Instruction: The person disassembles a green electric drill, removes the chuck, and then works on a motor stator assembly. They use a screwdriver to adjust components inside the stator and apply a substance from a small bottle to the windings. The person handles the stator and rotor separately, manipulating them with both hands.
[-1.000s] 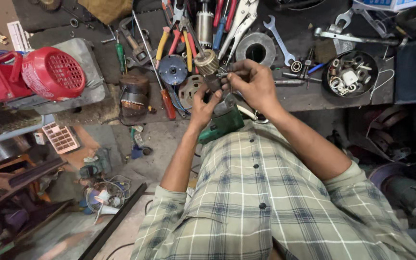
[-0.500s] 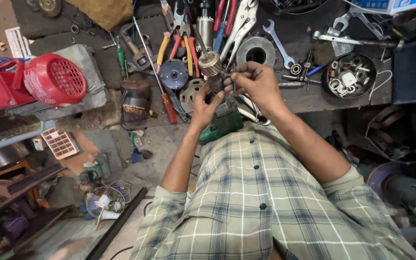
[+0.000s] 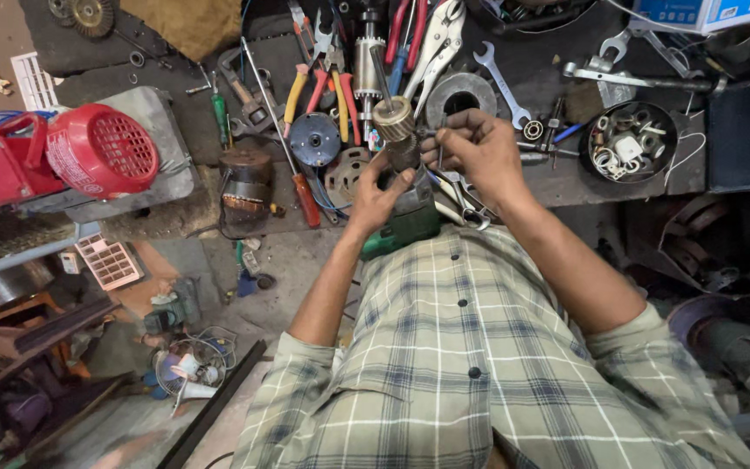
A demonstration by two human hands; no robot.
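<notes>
While I look down over my plaid shirt, the dark tabletop [image 3: 566, 187] spreads across the far side, crowded with tools. At far left sits a red motor housing [image 3: 88, 156]. Right of centre lies a grey metal ring [image 3: 460, 95], and a round tray of small parts [image 3: 631, 143] rests further right. Near the tabletop's edge, my left hand [image 3: 379, 195] is wrapped tight around a green power tool body [image 3: 405, 217], which stands tilted with its brass-coloured gear end [image 3: 392, 117] pointing away. My right hand [image 3: 479, 152] has its fingers pinched together on a thin metal tool [image 3: 438, 143], just beside that gear end.
</notes>
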